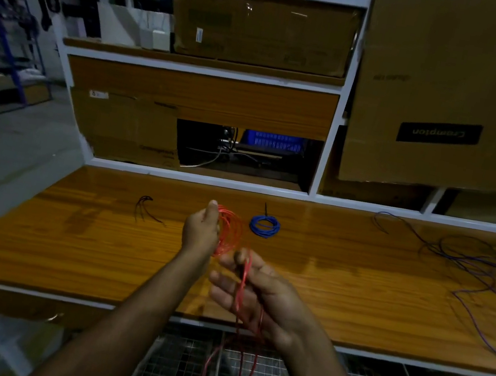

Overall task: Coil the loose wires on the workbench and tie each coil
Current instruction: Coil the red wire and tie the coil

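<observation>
The left hand [201,231] grips the red coil [228,232]; the right hand [251,290] pinches its loose tail (wind evenly, I'd say, keeping tension).

One brand word is made out: "Crompton", printed pale on a black label [439,133] on the large cardboard box [456,75] at upper right, and seen upside down. Smaller print on that box and on the other cartons is too blurred to be read.
</observation>
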Demonstrator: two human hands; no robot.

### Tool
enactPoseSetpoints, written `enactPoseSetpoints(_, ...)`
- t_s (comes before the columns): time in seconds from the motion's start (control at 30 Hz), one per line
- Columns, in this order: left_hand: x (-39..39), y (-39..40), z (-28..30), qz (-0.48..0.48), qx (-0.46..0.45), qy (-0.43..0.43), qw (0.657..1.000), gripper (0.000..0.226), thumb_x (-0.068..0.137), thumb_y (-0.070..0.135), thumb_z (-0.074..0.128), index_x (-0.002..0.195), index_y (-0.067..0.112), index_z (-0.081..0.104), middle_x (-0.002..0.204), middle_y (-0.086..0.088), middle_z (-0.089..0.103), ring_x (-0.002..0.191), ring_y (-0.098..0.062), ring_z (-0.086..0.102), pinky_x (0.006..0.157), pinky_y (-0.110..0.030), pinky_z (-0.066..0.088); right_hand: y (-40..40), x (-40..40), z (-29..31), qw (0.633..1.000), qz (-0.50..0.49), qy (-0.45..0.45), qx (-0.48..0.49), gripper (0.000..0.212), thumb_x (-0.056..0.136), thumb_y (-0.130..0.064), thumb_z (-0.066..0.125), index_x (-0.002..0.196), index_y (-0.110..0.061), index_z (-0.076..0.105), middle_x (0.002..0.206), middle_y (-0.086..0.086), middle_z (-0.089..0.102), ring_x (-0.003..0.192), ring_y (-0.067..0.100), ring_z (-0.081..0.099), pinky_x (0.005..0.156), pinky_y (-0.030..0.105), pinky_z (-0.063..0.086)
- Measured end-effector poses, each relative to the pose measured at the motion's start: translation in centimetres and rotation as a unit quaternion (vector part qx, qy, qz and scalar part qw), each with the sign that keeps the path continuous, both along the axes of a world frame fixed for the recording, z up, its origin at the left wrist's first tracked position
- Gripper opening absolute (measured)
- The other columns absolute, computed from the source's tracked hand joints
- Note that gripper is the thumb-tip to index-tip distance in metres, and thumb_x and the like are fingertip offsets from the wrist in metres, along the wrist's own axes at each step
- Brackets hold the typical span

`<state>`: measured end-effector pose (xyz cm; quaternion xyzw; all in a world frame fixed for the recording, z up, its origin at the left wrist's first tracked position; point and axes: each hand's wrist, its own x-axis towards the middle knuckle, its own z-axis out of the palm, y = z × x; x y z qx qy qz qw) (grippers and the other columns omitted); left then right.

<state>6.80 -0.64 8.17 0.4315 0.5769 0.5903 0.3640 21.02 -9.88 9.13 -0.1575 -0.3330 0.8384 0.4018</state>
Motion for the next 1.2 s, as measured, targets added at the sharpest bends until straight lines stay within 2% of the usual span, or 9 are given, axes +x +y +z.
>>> enactPoseSetpoints(0.17, -0.5, -0.2, 0.1, 0.001, -0.003, 0.055, 0.998, 0.048, 0.105, 0.044, 0.039, 0.062, 0.021, 0.040, 0.056, 0.001, 0.035, 0.049, -0.015, 0.032, 0.052, -0.029, 0.023, 1.6, 1.7, -0.5, 0.993, -0.107, 0.033, 0.031, 0.027, 0.069, -0.021, 0.089, 0.090, -0.016, 0.072, 0.080, 0.003, 0.059, 0.073, 0.014, 0.052, 0.069, 0.027, 0.046)
enactPoseSetpoints(0.3, 1.3, -1.6, -1.5, -0.063, -0.027, 0.150, 0.986, 0.048, 0.105, 0.042, 0.040, 0.061, 0.022, 0.042, 0.056, 0.002, 0.036, 0.051, -0.015, 0.036, 0.054, -0.030, 0.024, 2.0, 1.9, 0.2, 0.963, -0.243, 0.100, -0.060, 0.012, 0.088, -0.022, 0.063, 0.097, -0.017, 0.069, 0.077, 0.000, 0.066, 0.070, 0.011, 0.061, 0.060, 0.023, 0.053)
enactPoseSetpoints(0.6, 2.4, -5.0, -8.3, -0.189, -0.012, 0.307, 0.933, 0.061, 0.103, 0.050, 0.037, 0.068, 0.006, 0.060, 0.058, -0.006, 0.054, 0.052, -0.019, 0.049, 0.053, -0.030, 0.031, 3.9, 4.1, -1.7, 0.898, -0.378, 0.056, -0.217, 0.011, 0.098, -0.019, 0.058, 0.102, -0.009, 0.063, 0.078, 0.004, 0.064, 0.058, 0.007, 0.060, 0.047, 0.017, 0.050)
enactPoseSetpoints(0.7, 2.7, -6.2, -8.4, -0.173, -0.016, 0.362, 0.916, 0.047, 0.104, 0.039, 0.043, 0.064, 0.018, 0.055, 0.059, -0.001, 0.053, 0.056, -0.015, 0.050, 0.054, -0.031, 0.031, 4.4, 4.1, -5.4, 0.863, -0.462, -0.059, -0.193, 0.014, 0.098, -0.017, 0.060, 0.104, -0.006, 0.066, 0.081, 0.007, 0.069, 0.064, 0.012, 0.064, 0.048, 0.018, 0.051)
enactPoseSetpoints(0.77, 3.1, -7.1, -8.3, -0.170, -0.021, 0.313, 0.934, 0.048, 0.104, 0.036, 0.044, 0.059, 0.024, 0.048, 0.053, 0.006, 0.046, 0.050, -0.011, 0.043, 0.052, -0.031, 0.027, 4.3, 4.0, -8.8, 0.809, -0.517, -0.258, -0.107, 0.017, 0.097, -0.022, 0.063, 0.098, -0.008, 0.071, 0.078, 0.004, 0.072, 0.066, 0.014, 0.069, 0.054, 0.025, 0.054)
enactPoseSetpoints(0.83, 3.4, -7.7, -8.4, -0.178, -0.064, 0.151, 0.970, 0.051, 0.105, 0.035, 0.043, 0.056, 0.023, 0.039, 0.049, 0.007, 0.035, 0.042, -0.010, 0.031, 0.051, -0.030, 0.020, 3.6, 4.2, -11.9, 0.703, -0.522, -0.482, 0.006, 0.020, 0.097, -0.028, 0.063, 0.087, -0.014, 0.072, 0.074, 0.001, 0.071, 0.063, 0.014, 0.068, 0.059, 0.031, 0.054)
enactPoseSetpoints(0.93, 3.5, -8.4, -8.2, -0.217, -0.153, -0.143, 0.953, 0.049, 0.107, 0.036, 0.037, 0.060, 0.022, 0.030, 0.048, 0.006, 0.021, 0.039, -0.011, 0.015, 0.050, -0.029, 0.011, 2.5, 4.7, -14.9, 0.627, -0.458, -0.612, 0.150, 0.018, 0.097, -0.023, 0.063, 0.087, -0.011, 0.073, 0.079, 0.006, 0.071, 0.067, 0.015, 0.060, 0.065, 0.032, 0.052)
enactPoseSetpoints(1.0, 3.3, -8.1, -8.3, -0.228, -0.176, -0.241, 0.927, 0.047, 0.107, 0.037, 0.033, 0.063, 0.022, 0.028, 0.047, 0.006, 0.018, 0.036, -0.010, 0.014, 0.045, -0.025, 0.011, 1.7, 4.4, -15.7, 0.604, -0.412, -0.641, 0.234, 0.012, 0.095, -0.016, 0.064, 0.090, -0.009, 0.072, 0.084, 0.007, 0.070, 0.072, 0.014, 0.058, 0.068, 0.033, 0.052)
enactPoseSetpoints(1.2, 1.9, -6.5, -8.3, -0.161, -0.169, -0.145, 0.961, 0.046, 0.106, 0.039, 0.036, 0.064, 0.023, 0.033, 0.044, 0.009, 0.024, 0.036, -0.010, 0.018, 0.046, -0.026, 0.014, -0.2, 5.0, -15.7, 0.558, -0.344, -0.645, 0.393, 0.031, 0.089, 0.000, 0.063, 0.117, -0.014, 0.065, 0.107, 0.005, 0.068, 0.092, 0.021, 0.064, 0.072, 0.039, 0.055)
